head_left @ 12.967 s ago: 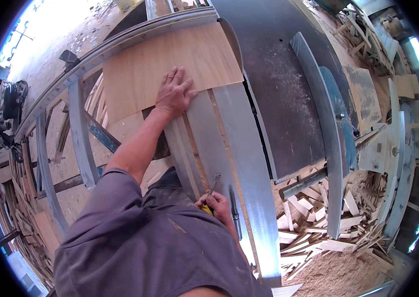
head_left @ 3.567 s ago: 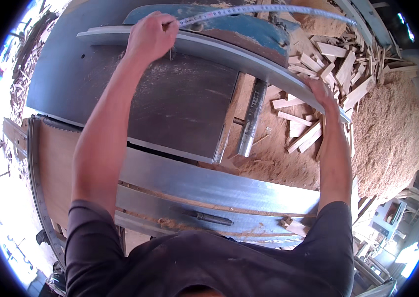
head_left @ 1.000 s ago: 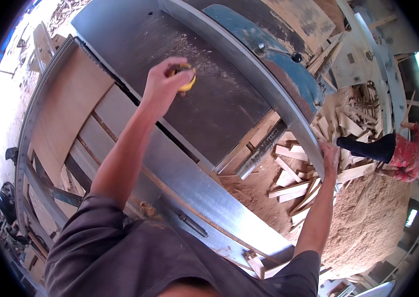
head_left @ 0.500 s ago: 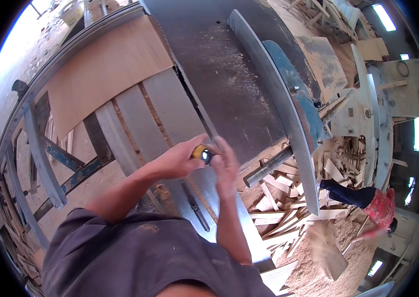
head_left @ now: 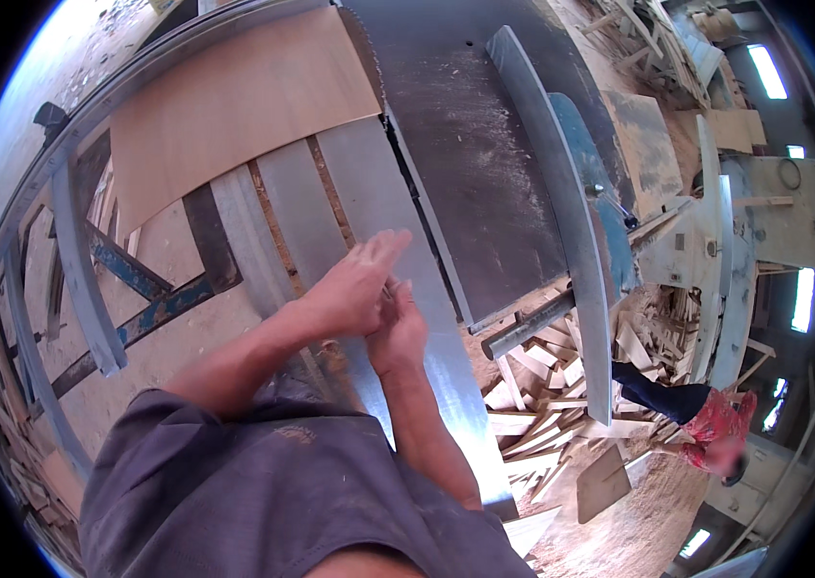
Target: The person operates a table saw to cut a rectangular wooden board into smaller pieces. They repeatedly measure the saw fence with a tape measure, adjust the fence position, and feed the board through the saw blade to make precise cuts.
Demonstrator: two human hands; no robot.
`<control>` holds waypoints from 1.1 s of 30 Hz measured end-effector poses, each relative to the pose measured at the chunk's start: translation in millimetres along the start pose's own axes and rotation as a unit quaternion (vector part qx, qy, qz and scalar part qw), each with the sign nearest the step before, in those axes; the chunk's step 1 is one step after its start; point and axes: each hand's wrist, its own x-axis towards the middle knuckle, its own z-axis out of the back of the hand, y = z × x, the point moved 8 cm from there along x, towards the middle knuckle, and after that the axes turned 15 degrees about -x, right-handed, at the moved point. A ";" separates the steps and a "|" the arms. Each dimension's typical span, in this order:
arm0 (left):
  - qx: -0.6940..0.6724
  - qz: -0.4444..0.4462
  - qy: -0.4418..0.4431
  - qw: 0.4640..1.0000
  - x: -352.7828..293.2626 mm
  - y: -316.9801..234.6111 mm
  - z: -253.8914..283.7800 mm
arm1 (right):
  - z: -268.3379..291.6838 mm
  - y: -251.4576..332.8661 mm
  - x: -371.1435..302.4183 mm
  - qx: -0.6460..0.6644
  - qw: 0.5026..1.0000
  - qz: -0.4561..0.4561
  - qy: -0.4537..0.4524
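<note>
Both bare hands meet in front of the chest, above the silver metal worktop [head_left: 465, 414], short of its right edge. The bare left hand [head_left: 354, 289] is turned back upward, its fingers reaching forward and to the right, slightly blurred. Its heel lies against the bare right hand [head_left: 400, 332], which stands more upright with its fingers pointing forward. The palms are hidden, so how far either hand is closed cannot be told. The bare left forearm [head_left: 253, 352] slants forward and right from a loose dark grey short sleeve [head_left: 162, 419], elbow bent outward. The bare right forearm [head_left: 431, 429] rises forward and left from beside the torso, its wrist nearly straight.
</note>
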 end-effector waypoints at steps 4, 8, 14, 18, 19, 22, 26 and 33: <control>0.096 0.046 0.144 0.984 -13.2 5.7 -2.0 | 9.7 -11.6 11.5 -0.229 0.973 -0.018 0.019; 0.132 0.039 0.161 0.977 -17.5 10.5 6.2 | 5.8 -1.3 24.1 -0.284 0.957 0.032 -0.047; 0.092 0.121 0.113 0.982 -5.7 20.7 25.2 | 0.7 10.6 52.9 -0.420 0.905 0.055 -0.045; 0.122 0.124 0.052 0.983 -7.6 37.2 54.9 | -22.8 40.7 57.9 -0.342 0.939 0.016 -0.031; 0.117 0.125 0.037 0.985 -10.0 39.5 68.4 | -24.4 57.0 59.7 -0.330 0.943 0.012 -0.036; 0.156 0.194 -0.002 0.969 -36.9 66.7 116.5 | 4.3 98.9 89.4 -0.344 0.938 0.011 -0.038; 0.145 0.209 -0.102 0.962 -66.6 101.6 174.7 | 91.4 138.6 150.2 -0.058 0.989 -0.046 -0.127; 0.189 0.230 -0.164 0.940 -37.7 100.8 166.4 | 59.2 162.2 201.9 -0.215 0.969 -0.001 -0.120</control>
